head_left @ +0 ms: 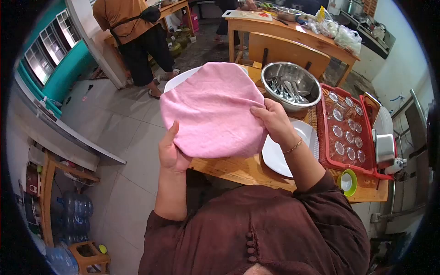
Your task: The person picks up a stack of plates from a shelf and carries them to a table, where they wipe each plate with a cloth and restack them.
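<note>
A pink cloth (pixel 213 110) is spread out between my two hands, above the wooden table's left part. My left hand (pixel 172 149) grips its lower left edge, thumb on top. My right hand (pixel 275 120) pinches its right edge, with the other fingers behind it. Whether anything lies under the cloth is hidden. A white dish (pixel 183 78) shows behind its upper left edge. Below my right forearm lies a white rectangular plate (pixel 279 156) on the table.
A steel bowl of spoons (pixel 291 86) stands beyond my right hand. Right of it are a red basket of glasses (pixel 347 128) and a green cup (pixel 347 183). A person (pixel 133 41) stands at the back left; another is partly visible behind the far table (pixel 293 30).
</note>
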The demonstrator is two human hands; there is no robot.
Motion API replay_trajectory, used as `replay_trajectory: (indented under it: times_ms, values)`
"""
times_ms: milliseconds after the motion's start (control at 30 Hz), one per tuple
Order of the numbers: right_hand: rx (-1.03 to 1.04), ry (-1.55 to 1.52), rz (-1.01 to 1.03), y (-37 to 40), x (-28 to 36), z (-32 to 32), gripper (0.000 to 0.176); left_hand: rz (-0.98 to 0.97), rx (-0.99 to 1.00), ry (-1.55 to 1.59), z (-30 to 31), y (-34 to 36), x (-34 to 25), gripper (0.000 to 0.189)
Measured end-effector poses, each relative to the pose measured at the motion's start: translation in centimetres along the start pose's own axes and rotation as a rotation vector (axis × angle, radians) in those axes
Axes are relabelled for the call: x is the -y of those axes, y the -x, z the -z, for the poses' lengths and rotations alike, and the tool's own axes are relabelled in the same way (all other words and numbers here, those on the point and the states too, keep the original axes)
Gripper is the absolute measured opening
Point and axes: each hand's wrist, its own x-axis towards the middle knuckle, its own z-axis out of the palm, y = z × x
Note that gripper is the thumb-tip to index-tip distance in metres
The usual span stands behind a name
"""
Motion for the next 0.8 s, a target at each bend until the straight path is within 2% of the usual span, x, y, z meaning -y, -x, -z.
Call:
replay_trajectory:
  times_ms: [67,167,200,300,400,500,533,567,633,700,733,800]
  values:
    - [0.063,0.067,0.049,0.4,-0.1,0.2,0.025,0.013,-0.107,0.003,0.4,-0.3,-0.2,0.045]
    - [-0.169,1.095,0.257,0.9,0.8,-0.9,0.056,-0.074,-0.187,-0.102,1.4,-0.7,1.6,0.043]
    - [-0.361,1.375,0.342,0.4,-0.6,-1.6,0.077,-0.083,-0.180,-0.104,1.0,-0.6,2.0,0.042]
    - [-0.423,1.490,0.651,-2.7,-3.3,-2.8,0.082,-0.119,-0.148,-0.111,0.3,-0.3,3.5,0.040]
    - [-0.405,1.441,0.674,-3.6,-3.0,-6.0,0.081,-0.201,-0.100,-0.106,0.6,-1.0,4.6,0.039]
    - [-0.141,1.120,0.813,-3.4,-1.9,-8.6,0.081,-0.265,-0.071,-0.089,-0.5,-0.8,4.3,0.037]
    - [-0.072,1.087,0.722,-3.2,-2.2,-9.7,0.077,-0.278,-0.073,-0.092,-1.5,-0.5,3.8,0.037]
    - [0.089,1.119,0.783,-2.0,-2.4,-10.5,0.071,-0.294,-0.073,-0.094,-2.0,-0.4,3.4,0.038]
    - [0.202,1.064,0.835,1.6,-2.2,-11.4,0.064,-0.248,-0.060,-0.092,-0.1,-0.8,3.3,0.038]
    - [0.422,1.143,0.810,2.9,-1.9,-9.8,0.060,-0.253,-0.073,-0.099,1.3,-0.8,3.3,0.037]
    - [0.538,1.177,0.790,3.5,-2.0,-8.6,0.059,-0.232,-0.152,-0.122,1.1,-0.5,3.1,0.034]
    - [0.519,1.414,0.736,3.4,-2.5,-5.9,0.057,-0.222,-0.193,-0.070,3.3,-1.0,3.4,0.032]
